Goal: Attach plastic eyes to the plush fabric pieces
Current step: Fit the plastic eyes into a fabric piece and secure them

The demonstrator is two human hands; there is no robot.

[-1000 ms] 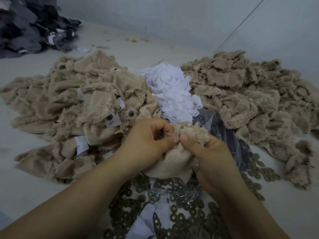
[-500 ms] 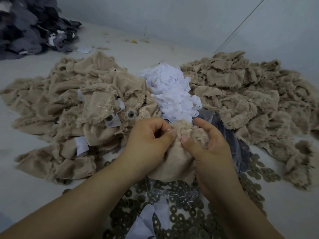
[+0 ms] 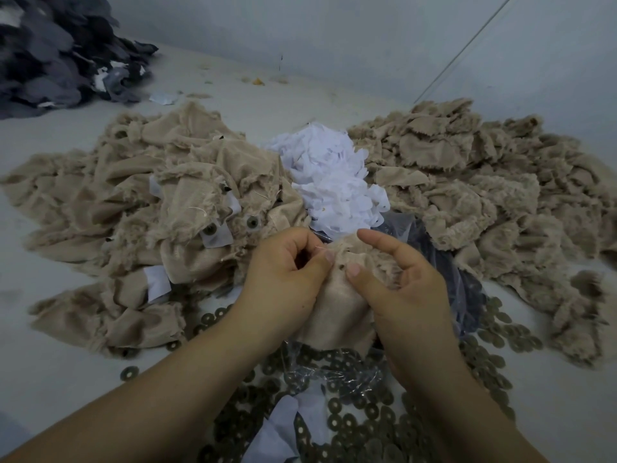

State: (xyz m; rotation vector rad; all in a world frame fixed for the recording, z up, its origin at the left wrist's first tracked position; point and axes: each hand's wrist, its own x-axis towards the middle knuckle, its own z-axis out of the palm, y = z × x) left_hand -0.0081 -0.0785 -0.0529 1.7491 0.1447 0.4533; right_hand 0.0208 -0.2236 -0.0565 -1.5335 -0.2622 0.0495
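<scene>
Right hand (image 3: 397,282) has lifted its forefinger clear, thumb pressing the beige fabric piece (image 3: 337,315) at frame centre; left hand (image 3: 287,272) pinches its top edge, both equally near.

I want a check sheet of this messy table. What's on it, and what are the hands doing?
Surface: pale table, lint-specked.
Job's things: beige plush piece in both hands; finished pile with two eyes; uncut pile; washers.
Clutter: white scraps, plastic bag, dark fabric heap.
Grippers: left hand pinches the plush; right hand grips it, forefinger raised.
Cables: thin line along the wall.
Surroundings: grey wall.
</scene>
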